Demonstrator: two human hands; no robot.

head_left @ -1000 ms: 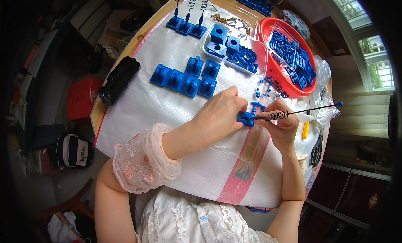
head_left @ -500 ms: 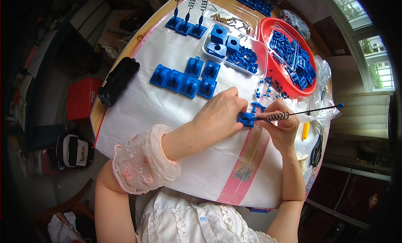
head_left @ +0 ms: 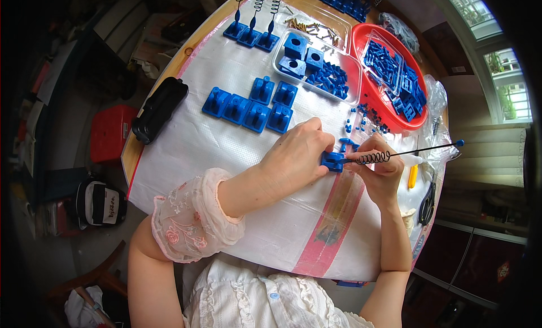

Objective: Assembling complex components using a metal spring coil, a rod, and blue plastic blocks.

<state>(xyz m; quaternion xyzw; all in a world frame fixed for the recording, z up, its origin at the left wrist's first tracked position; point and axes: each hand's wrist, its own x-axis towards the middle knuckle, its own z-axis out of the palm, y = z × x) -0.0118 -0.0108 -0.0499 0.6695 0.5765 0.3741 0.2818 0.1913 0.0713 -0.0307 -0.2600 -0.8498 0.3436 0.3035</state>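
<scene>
My left hand (head_left: pixel 297 154) is closed on a blue plastic base (head_left: pixel 333 161), gripping its left side. With pinched fingers my right hand (head_left: pixel 379 169) holds a black spring rod (head_left: pixel 375 157) where its lower end meets the base. The rod's coil shows beside my fingers, and its straight part runs right to a small blue tip (head_left: pixel 459 143). How far the rod sits in the base is hidden by my fingers. Just beyond lie small blue plastic pieces (head_left: pixel 348 143). Several similar blue bases (head_left: pixel 257 117) stand grouped left of my hands.
A clear plastic box (head_left: pixel 358 85) holds blue blocks and small parts. Right of it sits a red basin (head_left: pixel 418 122) of blue pieces. Brass-coloured screws (head_left: pixel 312 29) lie at the back, near finished-looking spring pieces (head_left: pixel 249 35). A black case (head_left: pixel 160 110) rests at left, a yellow-handled tool (head_left: pixel 412 176) at right.
</scene>
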